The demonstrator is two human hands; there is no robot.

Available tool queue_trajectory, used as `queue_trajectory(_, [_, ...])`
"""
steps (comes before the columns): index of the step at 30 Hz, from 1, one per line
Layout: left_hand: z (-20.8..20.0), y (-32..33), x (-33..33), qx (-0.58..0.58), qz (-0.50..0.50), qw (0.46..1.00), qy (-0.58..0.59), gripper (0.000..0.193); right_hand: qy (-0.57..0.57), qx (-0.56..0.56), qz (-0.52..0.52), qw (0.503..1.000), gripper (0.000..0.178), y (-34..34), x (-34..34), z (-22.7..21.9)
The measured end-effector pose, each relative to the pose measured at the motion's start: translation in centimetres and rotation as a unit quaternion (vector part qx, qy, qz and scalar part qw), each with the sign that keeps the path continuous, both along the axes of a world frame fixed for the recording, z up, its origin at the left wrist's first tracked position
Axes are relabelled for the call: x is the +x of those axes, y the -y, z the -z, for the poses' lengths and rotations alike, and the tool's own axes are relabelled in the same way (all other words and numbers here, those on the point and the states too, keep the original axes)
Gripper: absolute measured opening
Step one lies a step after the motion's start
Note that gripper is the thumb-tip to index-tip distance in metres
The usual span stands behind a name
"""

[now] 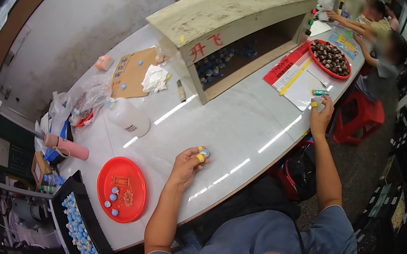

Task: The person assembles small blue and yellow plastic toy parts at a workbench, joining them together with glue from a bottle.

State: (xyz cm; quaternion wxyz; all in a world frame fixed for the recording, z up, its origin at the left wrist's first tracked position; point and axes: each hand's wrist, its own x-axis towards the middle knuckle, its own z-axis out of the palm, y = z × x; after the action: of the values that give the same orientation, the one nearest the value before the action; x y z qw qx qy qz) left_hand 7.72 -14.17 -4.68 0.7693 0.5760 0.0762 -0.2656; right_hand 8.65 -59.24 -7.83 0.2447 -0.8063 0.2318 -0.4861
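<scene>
My left hand is closed, its thumb and fingers pinching a small blue-and-white ball above the grey table. Yellow tape wraps some of its fingertips. Farther right, near the table's edge, my right hand is closed around a small teal-and-white tube; its fingers partly hide the tube, and one finger also carries yellow tape. At the near left lies a red round plate with several blue balls on it. A black tray beside it holds many more blue-and-white balls.
A beige box-shaped machine stands at the back, with blue balls inside. Left of it are a white bottle, a cardboard sheet, crumpled tissue and a pink flask. Far right: a red basket of brown balls, papers, people.
</scene>
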Motion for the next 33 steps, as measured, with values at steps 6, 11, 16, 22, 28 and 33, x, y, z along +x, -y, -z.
queue_trajectory(6, [0.1,-0.7,0.0,0.013,0.003,1.0,0.005,0.03,0.031,0.206,-0.372,0.904,0.022,-13.4,1.5,-1.5])
queue_trajectory(11, [0.6,-1.2,0.0,0.01,0.011,1.0,0.015,0.03,-0.099,0.207,-0.532,0.815,0.028,-21.4,-0.2,-3.5])
queue_trajectory(16, [0.5,-0.6,0.3,-0.012,0.016,1.0,0.019,0.026,-0.125,0.147,-0.611,0.768,0.027,-23.3,-1.5,-4.0])
queue_trajectory(22, [0.7,-0.7,0.0,-0.028,0.035,0.999,0.024,0.026,-0.024,0.133,-0.608,0.783,0.025,-24.1,-1.8,-1.5])
queue_trajectory(28, [0.8,-0.8,0.1,-0.034,0.048,0.998,0.02,0.028,0.04,-0.017,-0.607,0.794,0.024,-24.5,-1.9,-2.1])
queue_trajectory(33, [0.8,-0.6,0.0,-0.027,0.044,0.999,0.017,0.028,0.045,-0.006,-0.615,0.787,0.022,-24.6,-1.8,-1.7])
